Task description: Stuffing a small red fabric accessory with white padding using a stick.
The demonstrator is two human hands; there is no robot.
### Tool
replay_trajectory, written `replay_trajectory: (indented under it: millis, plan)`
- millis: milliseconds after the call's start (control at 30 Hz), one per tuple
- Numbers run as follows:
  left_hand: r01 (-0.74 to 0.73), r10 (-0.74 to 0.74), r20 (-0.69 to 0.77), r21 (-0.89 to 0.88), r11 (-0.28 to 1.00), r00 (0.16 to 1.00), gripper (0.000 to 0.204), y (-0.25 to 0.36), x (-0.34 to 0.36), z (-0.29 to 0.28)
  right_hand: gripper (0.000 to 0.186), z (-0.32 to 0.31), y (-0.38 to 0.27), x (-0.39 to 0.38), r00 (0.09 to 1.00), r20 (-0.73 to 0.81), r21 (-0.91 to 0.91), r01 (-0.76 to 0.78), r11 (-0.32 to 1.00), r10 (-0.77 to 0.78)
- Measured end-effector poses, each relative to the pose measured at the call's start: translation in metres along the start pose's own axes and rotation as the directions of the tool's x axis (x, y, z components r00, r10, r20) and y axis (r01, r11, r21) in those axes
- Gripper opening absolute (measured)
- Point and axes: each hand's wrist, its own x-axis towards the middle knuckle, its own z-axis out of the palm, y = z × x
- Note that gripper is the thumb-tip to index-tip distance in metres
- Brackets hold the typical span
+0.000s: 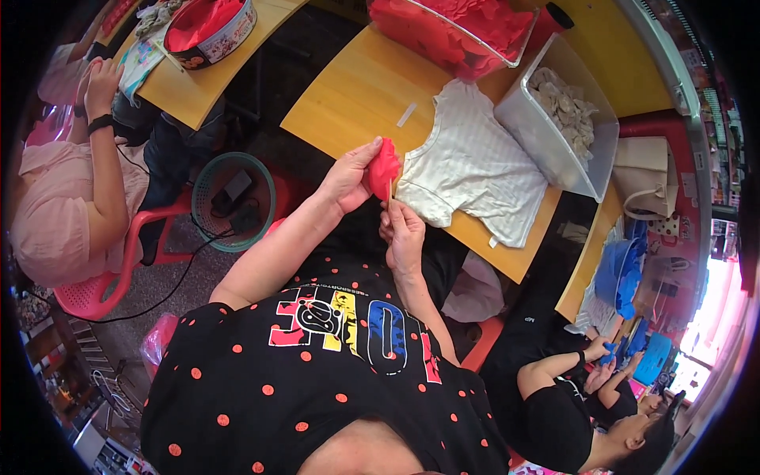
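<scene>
My left hand (pixel 348 180) is closed on a red piece of soft, thin material (pixel 385 168), gathered and folded between thumb and fingers over the near edge of the table. Just below it, my right hand (pixel 405 231) pinches something thin at the lower end of the red piece; what it is, I cannot make out. A white short-sleeved shirt (pixel 475 162) lies spread on the yellow wooden table (pixel 348 91) to the right of both hands. Beyond it stands a clear bin (pixel 518 59) heaped with similar red pieces (pixel 475 28).
A translucent bin (pixel 546 146) of whitish pieces stands right of the shirt. A small white strip (pixel 407 115) lies on the table. At left are a green basket (pixel 233 202) and a seated person (pixel 79 190) on a pink chair. Another person (pixel 562 412) handles blue pieces at right.
</scene>
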Motion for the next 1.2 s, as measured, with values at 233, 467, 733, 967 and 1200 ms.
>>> replay_trajectory:
  millis: [233,467,733,967,1200]
  plan:
    - [-0.010,0.009,-0.009,-0.041,0.999,1.000,0.024,-0.001,0.000,0.008,0.020,-0.005,0.000,-0.005,1.000,0.005,0.090,0.014,0.996,-0.015]
    - [0.053,-0.053,0.049,0.002,0.999,0.997,0.026,0.020,-0.017,0.025,0.020,-0.004,-0.008,-0.004,0.997,0.052,0.092,-0.055,0.994,0.051]
    - [0.023,-0.033,0.050,0.195,0.981,0.998,0.021,0.022,-0.005,0.013,0.020,0.003,-0.010,-0.008,0.996,0.055,0.089,-0.073,0.993,0.068]
    - [0.047,-0.058,0.052,0.185,0.982,0.997,0.019,0.017,-0.007,0.015,0.018,0.009,-0.012,-0.011,0.997,0.033,0.123,-0.067,0.990,0.063]
    - [0.011,-0.006,-0.035,0.136,0.991,0.999,0.019,0.014,-0.002,0.009,0.018,0.010,-0.018,-0.007,0.990,0.059,0.118,-0.137,0.983,0.131]
